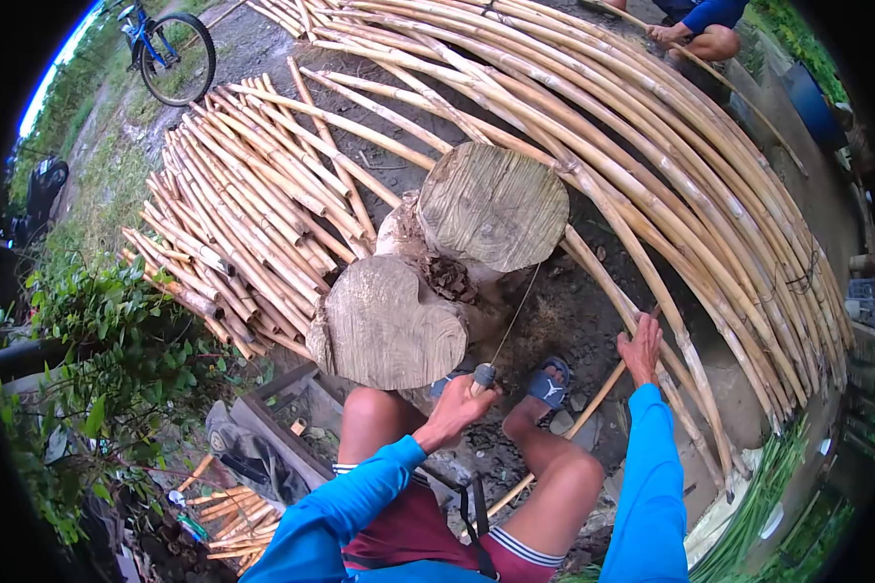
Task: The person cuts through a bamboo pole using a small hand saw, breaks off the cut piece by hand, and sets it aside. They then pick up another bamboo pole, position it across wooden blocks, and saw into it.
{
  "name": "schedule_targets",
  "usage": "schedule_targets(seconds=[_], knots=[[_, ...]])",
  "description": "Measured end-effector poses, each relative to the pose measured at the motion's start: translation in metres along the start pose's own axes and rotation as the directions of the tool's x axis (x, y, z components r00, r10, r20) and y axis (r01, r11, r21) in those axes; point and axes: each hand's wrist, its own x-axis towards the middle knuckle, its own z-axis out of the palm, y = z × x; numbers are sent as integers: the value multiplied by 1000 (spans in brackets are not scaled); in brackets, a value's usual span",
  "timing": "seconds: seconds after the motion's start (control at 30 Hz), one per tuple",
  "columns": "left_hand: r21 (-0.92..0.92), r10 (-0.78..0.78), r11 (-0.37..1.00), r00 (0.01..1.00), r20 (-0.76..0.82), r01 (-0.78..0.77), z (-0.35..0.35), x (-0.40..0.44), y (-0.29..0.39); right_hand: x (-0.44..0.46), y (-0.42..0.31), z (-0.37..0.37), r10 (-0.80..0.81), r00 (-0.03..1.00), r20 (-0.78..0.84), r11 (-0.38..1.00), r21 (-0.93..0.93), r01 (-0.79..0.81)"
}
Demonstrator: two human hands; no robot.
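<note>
My left hand (pixel 454 412) is closed round the grey, wrapped handle of a long, thin-bladed tool (pixel 516 316). Its blade shows edge-on as a narrow line, so I cannot tell whether it is a saw or a knife. The blade points away toward the right side of the taller log stump (pixel 496 206). A lower stump (pixel 394 325) with a cut flat top stands just left of the handle. On the right, my right hand (pixel 641 350) is closed on a bamboo pole (pixel 603 277) that slants down toward me; part of its grip is hidden.
Long bamboo poles (pixel 710 204) lie in a wide bundle from the back to the right. Shorter cut bamboo pieces (pixel 233 209) are piled at left. A bicycle (pixel 170 58) stands behind them. Another person's hand (pixel 669 35) holds a pole at the far right.
</note>
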Motion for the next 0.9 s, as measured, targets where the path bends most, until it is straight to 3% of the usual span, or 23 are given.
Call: schedule_targets(seconds=[0.2, 0.3, 0.43, 0.53, 0.57, 0.67, 0.77, 0.83, 0.9], knots=[[49, -16, 999, 999, -31, 18, 0, -3, 10, 6, -4, -5, -16, 1000, 13, 999, -39, 17], [88, 11, 996, 999, -44, -7, 0, -3, 10, 11, 10, 4, 36, 994, 104, 988, -151, -20], [102, 40, 994, 999, -34, -36, 0, -2, 8, 17, 44, 25, -36, 991, 125, 980, -188, 60], [93, -57, 994, 998, -36, 60, -3, -2, 13, 38, 22, -22, 47, 941, 336, 987, -159, 7], [98, -59, 993, 998, -19, 61, -3, 0, 10, 43, 25, -26, 65, 940, 335, 986, -166, -9], [70, -83, 994, 996, -33, 85, -5, 1, 10, 62, 44, -40, 103, 975, 197, 960, -277, -45], [-76, -90, 993, 996, -17, 88, -3, -1, 11, 96, 68, -95, 199, 978, 68, 913, -375, -160], [-27, -132, 991, 991, 17, 133, -6, 0, 6, 117, 129, -106, 2, 969, -249, 905, -411, -107], [-54, -124, 991, 991, 40, 126, -4, 0, 3, 125, 146, -114, -34, 960, -279, 901, -425, -92]])
